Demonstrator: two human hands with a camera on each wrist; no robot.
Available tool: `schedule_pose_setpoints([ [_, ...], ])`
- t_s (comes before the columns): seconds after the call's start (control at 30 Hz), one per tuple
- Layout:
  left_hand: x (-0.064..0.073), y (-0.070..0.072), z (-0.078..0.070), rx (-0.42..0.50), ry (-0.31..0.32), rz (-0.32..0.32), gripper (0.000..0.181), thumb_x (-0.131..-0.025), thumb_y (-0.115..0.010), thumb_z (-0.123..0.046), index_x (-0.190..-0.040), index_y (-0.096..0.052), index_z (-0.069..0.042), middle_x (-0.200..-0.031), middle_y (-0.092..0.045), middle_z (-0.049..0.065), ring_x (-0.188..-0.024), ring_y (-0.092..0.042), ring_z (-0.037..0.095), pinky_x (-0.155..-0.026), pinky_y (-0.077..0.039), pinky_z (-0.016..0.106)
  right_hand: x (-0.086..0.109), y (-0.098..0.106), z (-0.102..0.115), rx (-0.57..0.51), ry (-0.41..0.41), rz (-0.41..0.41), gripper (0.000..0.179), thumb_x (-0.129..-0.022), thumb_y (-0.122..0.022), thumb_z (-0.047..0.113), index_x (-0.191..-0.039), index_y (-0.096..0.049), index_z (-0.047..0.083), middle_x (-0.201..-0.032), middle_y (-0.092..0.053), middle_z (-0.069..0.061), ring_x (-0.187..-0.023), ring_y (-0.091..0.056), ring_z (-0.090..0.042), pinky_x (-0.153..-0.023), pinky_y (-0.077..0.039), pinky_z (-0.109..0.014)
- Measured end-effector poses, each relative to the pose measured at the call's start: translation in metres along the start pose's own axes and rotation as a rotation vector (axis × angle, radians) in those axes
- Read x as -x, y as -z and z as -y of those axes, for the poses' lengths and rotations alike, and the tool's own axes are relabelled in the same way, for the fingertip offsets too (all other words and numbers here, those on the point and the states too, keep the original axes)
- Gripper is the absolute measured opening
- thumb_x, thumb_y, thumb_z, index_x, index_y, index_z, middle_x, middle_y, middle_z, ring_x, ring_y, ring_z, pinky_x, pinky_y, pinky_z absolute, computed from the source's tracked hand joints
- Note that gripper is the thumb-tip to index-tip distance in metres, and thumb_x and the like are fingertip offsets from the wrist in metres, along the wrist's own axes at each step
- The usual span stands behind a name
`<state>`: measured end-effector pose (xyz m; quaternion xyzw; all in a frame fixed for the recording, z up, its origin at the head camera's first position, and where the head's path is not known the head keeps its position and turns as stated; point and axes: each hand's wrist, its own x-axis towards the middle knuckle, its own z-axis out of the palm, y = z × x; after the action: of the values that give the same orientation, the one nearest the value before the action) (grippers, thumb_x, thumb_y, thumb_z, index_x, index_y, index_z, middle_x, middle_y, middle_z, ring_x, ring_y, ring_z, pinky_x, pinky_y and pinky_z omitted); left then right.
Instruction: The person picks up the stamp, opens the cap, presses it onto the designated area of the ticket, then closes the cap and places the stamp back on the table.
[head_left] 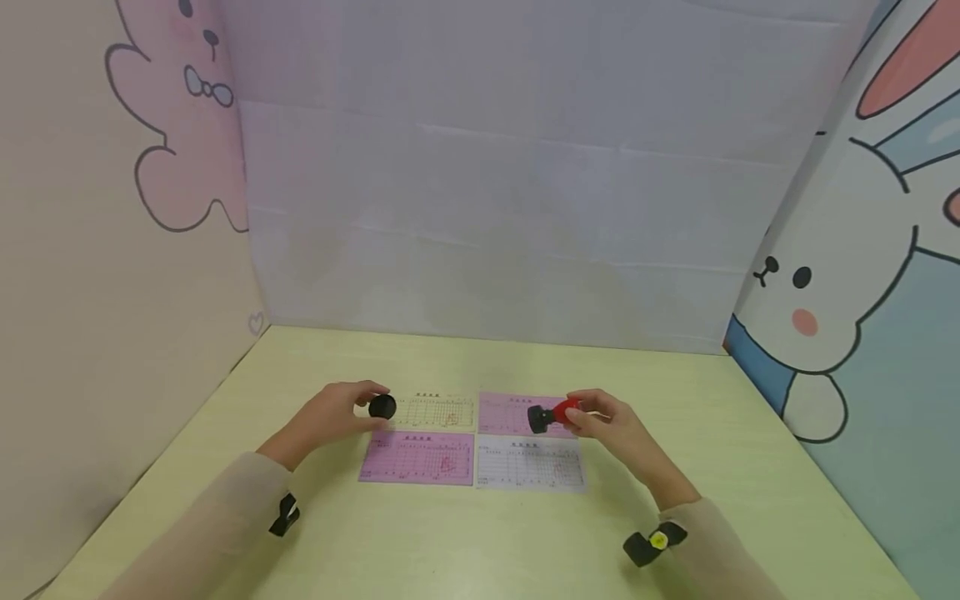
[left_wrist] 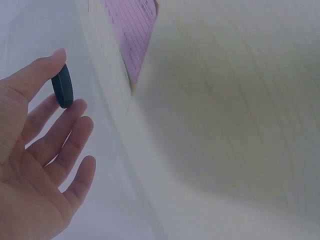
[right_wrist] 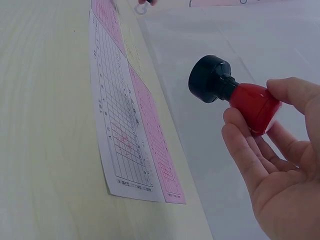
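Observation:
Between thumb and fingertips, my left hand [head_left: 339,410] pinches a round black cap [head_left: 382,407] above the left edge of a yellow form [head_left: 431,412]. The cap [left_wrist: 62,87] appears nearly edge-on in the left wrist view. My right hand [head_left: 606,418] grips a stamp by its red handle [head_left: 567,410], over a pink form [head_left: 502,410]. Its round black head [right_wrist: 206,79] points left, apart from the paper. Nearer to me lie a second pink form [head_left: 417,458] and a white form [head_left: 528,463], both bearing red stamp marks. Another red mark shows on the yellow form.
The forms lie edge to edge in two rows on a pale yellow table [head_left: 450,542]. A white sheet [head_left: 487,208] hangs behind the table. Side panels with cartoon animals stand left and right. Black straps [head_left: 645,546] circle the wrists.

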<state>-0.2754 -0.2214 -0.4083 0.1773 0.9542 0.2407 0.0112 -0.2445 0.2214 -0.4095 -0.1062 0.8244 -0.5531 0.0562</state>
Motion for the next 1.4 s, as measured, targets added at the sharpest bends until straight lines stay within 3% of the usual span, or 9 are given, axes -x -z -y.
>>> schedule_pose_setpoints([
  [0.2,-0.006,-0.007,-0.027,0.015,-0.029,0.031,0.050,-0.084,-0.083,-0.030,-0.128,-0.066,-0.014,-0.107,-0.070,0.004,-0.101,-0.063,0.025,-0.084,-0.053,0.049,-0.001,-0.006,0.000,-0.051,0.016,0.007,0.047,-0.099,-0.067,0.027,-0.136,-0.055,0.001,-0.122,-0.063,-0.016,-0.105,-0.067,-0.028,-0.094,-0.053,-0.031],
  [0.3,-0.009,-0.011,-0.038,0.015,-0.061,0.038,0.052,-0.083,-0.084,-0.029,-0.129,-0.066,-0.013,-0.108,-0.070,0.001,-0.101,-0.063,0.024,-0.085,-0.053,0.047,-0.002,-0.008,0.000,-0.072,0.012,0.011,0.048,-0.098,-0.067,0.027,-0.136,-0.054,-0.001,-0.122,-0.064,-0.016,-0.104,-0.067,-0.028,-0.092,-0.054,-0.030],
  [0.5,-0.017,-0.022,-0.056,0.038,-0.061,0.046,0.051,-0.084,-0.084,-0.030,-0.130,-0.067,-0.017,-0.113,-0.069,-0.004,-0.103,-0.063,0.020,-0.087,-0.054,0.041,-0.004,-0.012,-0.002,-0.095,0.009,0.012,0.048,-0.098,-0.067,0.027,-0.135,-0.055,-0.001,-0.121,-0.064,-0.017,-0.105,-0.067,-0.034,-0.090,-0.055,-0.028],
  [0.67,-0.021,-0.030,-0.067,0.083,-0.095,0.038,0.049,-0.084,-0.084,-0.029,-0.129,-0.067,-0.017,-0.113,-0.068,-0.006,-0.101,-0.062,0.017,-0.086,-0.053,0.038,-0.005,-0.015,-0.002,-0.120,0.002,0.023,0.046,-0.099,-0.065,0.029,-0.135,-0.055,0.001,-0.122,-0.064,-0.017,-0.107,-0.066,-0.038,-0.090,-0.055,-0.028],
  [0.93,-0.028,-0.041,-0.081,0.151,-0.210,-0.012,0.045,-0.083,-0.084,-0.027,-0.124,-0.068,-0.015,-0.111,-0.067,-0.006,-0.096,-0.061,0.016,-0.079,-0.052,0.032,-0.008,-0.020,-0.001,-0.187,-0.009,0.024,0.051,-0.098,-0.067,0.033,-0.138,-0.054,0.004,-0.127,-0.062,-0.017,-0.110,-0.065,-0.037,-0.090,-0.055,-0.030],
  [1.2,-0.029,-0.049,-0.094,0.192,-0.225,-0.008,0.043,-0.084,-0.083,-0.025,-0.123,-0.069,-0.013,-0.102,-0.064,-0.005,-0.090,-0.059,0.014,-0.074,-0.053,0.029,-0.008,-0.026,0.001,-0.205,0.003,0.044,0.053,-0.099,-0.065,0.032,-0.140,-0.051,0.002,-0.128,-0.062,-0.017,-0.111,-0.064,-0.038,-0.092,-0.055,-0.031],
  [1.4,-0.032,-0.054,-0.102,0.203,-0.243,-0.012,0.046,-0.083,-0.084,-0.026,-0.124,-0.069,-0.014,-0.103,-0.064,-0.005,-0.090,-0.061,0.016,-0.073,-0.053,0.028,-0.009,-0.032,0.003,-0.226,0.026,0.083,0.051,-0.098,-0.067,0.029,-0.140,-0.052,0.004,-0.130,-0.060,-0.018,-0.113,-0.063,-0.035,-0.097,-0.052,-0.039],
])
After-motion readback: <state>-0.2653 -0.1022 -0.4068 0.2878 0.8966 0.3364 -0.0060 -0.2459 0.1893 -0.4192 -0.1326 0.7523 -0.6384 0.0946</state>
